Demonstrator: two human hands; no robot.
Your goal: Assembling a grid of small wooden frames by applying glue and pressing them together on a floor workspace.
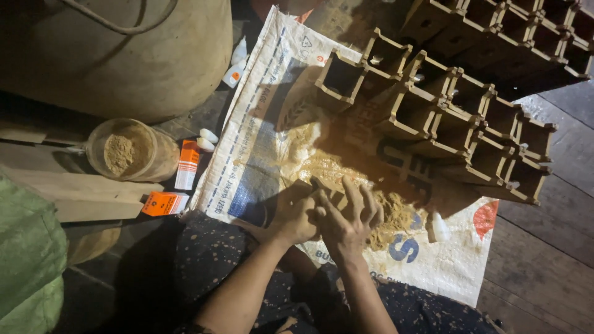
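My left hand (296, 213) and my right hand (352, 213) meet close together over a pile of yellowish sawdust (346, 179) on a white woven sack (266, 130). The fingers of both hands press around a small piece that I cannot make out. Just beyond them lies a wooden lattice of open square compartments (445, 117), joined in rows and slanting across the sack. A small white glue bottle (439, 227) stands to the right of my right hand.
A clear jar of sawdust powder (127, 151) sits at left, with two orange-and-white boxes (187, 164) (164, 203) beside it. Small white bottles (234, 68) lie near a large round sack (124, 55). More lattice pieces (526, 37) are stacked at top right on a plank floor (544, 260).
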